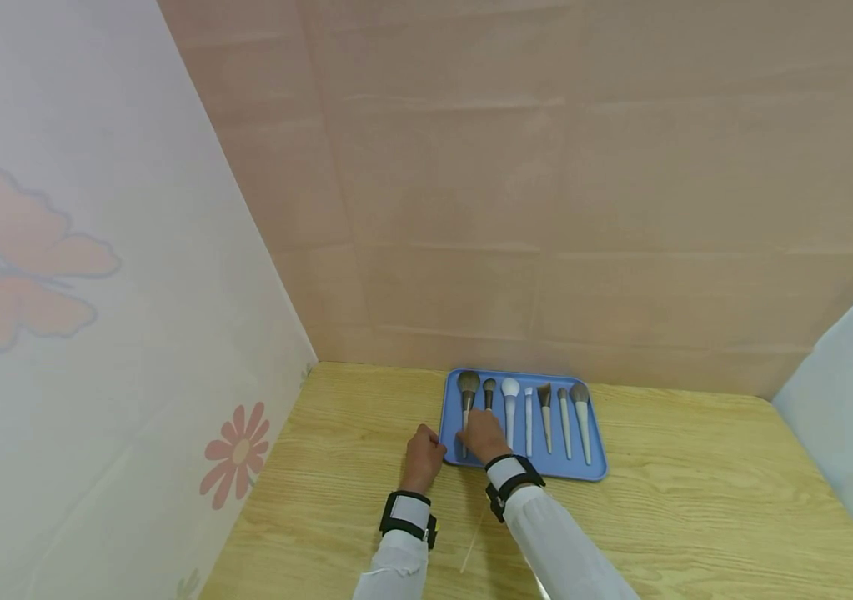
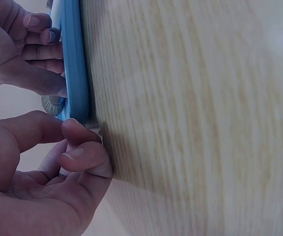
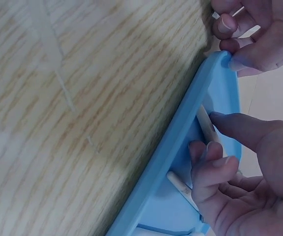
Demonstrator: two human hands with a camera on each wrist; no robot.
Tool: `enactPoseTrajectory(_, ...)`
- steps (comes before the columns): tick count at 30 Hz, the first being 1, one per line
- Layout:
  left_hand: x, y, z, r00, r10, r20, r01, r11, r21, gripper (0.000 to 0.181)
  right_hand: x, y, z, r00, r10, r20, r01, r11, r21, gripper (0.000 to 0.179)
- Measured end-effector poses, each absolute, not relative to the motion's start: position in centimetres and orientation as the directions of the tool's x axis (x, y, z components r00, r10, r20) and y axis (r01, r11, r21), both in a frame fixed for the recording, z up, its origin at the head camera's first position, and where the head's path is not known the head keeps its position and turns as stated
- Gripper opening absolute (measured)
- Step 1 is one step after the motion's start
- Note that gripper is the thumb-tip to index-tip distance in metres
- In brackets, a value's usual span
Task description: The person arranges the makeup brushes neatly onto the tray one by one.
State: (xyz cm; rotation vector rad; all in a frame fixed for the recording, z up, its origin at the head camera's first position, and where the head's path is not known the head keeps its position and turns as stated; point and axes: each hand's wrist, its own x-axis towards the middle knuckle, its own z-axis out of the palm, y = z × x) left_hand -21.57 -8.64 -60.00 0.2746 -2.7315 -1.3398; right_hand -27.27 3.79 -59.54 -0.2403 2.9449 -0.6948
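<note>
A blue tray (image 1: 561,470) lies near the back of the wooden table, with several makeup brushes side by side on it. My right hand (image 1: 484,435) reaches over its left part. In the right wrist view, the thumb and fingers of that hand close around the pale handle of the leftmost makeup brush (image 3: 206,126). Another brush handle (image 3: 179,186) runs beneath the curled fingers. At the tray's near left corner, my left hand (image 1: 423,460) pinches the rim with curled fingers. The leftmost brush's large dark head (image 1: 469,382) points toward the back wall.
A white brush (image 1: 510,387) and a fan-shaped brush (image 1: 544,393) lie to the right of my right hand. Behind the table (image 1: 696,467) stands a tan covered wall (image 1: 546,208). A white patterned wall (image 1: 133,292) borders it at left.
</note>
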Motion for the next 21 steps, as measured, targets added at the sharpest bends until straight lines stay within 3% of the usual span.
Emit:
enactPoseTrajectory(9, -21.5, -8.7, -59.9, -0.981, -0.195, 0.003, -0.116, 0.599, 0.792, 0.012, -26.8, 4.0, -59.6, -0.981, -0.188, -0.055, -0.141, 0.87, -0.472, 0.035)
enactPoseTrajectory(18, -21.6, -8.7, -59.9, -0.983, -0.184, -0.015, -0.125, 0.603, 0.788, 0.012, -26.1, 4.7, -58.1, -0.982, -0.175, -0.072, -0.099, 0.802, -0.589, 0.028)
enactPoseTrajectory(21, -21.5, -8.8, -59.7, -0.984, -0.18, -0.008, -0.117, 0.604, 0.788, 0.012, -25.8, 5.2, -57.8, -0.981, -0.193, -0.03, -0.13, 0.762, -0.634, 0.035)
